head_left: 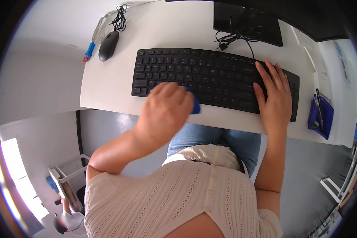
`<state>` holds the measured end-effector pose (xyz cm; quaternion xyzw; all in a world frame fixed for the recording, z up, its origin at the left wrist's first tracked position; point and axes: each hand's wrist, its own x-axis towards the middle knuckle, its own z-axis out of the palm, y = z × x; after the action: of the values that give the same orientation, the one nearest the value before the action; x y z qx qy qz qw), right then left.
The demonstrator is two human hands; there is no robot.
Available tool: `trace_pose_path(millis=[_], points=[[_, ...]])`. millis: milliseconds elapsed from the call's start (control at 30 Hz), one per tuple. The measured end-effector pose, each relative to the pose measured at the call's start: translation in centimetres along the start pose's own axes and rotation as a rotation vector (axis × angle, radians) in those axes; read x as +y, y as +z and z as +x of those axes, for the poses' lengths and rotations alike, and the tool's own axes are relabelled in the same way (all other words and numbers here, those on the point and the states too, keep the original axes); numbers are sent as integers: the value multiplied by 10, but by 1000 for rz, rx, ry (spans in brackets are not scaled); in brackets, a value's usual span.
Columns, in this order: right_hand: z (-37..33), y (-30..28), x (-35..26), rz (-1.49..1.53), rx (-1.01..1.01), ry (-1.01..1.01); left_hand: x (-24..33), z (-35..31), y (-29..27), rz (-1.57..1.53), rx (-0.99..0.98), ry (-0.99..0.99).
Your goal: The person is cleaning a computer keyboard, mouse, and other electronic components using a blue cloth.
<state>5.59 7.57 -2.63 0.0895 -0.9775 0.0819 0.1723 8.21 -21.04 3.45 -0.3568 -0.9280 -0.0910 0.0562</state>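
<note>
A black keyboard [178,76] lies on the white desk [107,85], slightly slanted, its right end nearer to me. My left hand [166,111] is closed in a fist over the keyboard's front edge, left of its middle, slightly blurred. A small blue thing [196,104] sticks out at the right side of this fist; most of it is hidden, so its kind does not show. On the right end of the keyboard, over the number keys, rests my right hand [276,97], flat with fingers spread and the thumb apart.
Far left lie a black mouse [108,46] with a bundled cord and a cable with a blue plug [89,50]. Behind the keyboard are a coiled black cable [231,38] and a monitor base [265,33]. A blue tray [327,119] with pens sits right. Another person [70,222] is lower left.
</note>
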Motion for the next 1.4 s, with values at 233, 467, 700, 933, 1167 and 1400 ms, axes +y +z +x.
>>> trace_pose_path(millis=[233, 467, 700, 933, 1167, 1400], points=[[0, 1, 2, 10, 27, -31, -43, -45, -15, 269, 63, -168], [0, 3, 2, 15, 41, -49, -90, -82, -29, 570, -55, -591], [0, 1, 3, -4, 54, -36, -16, 20, -2, 19, 415, 34], [0, 10, 12, 157, 59, -6, 74, 83, 64, -51, 316, 209], [-1, 4, 6, 126, 38, 50, 72, 90, 64, -49, 358, 138], [0, -3, 0, 129, 20, 59, 41, 67, 44, -87, 254, 93]])
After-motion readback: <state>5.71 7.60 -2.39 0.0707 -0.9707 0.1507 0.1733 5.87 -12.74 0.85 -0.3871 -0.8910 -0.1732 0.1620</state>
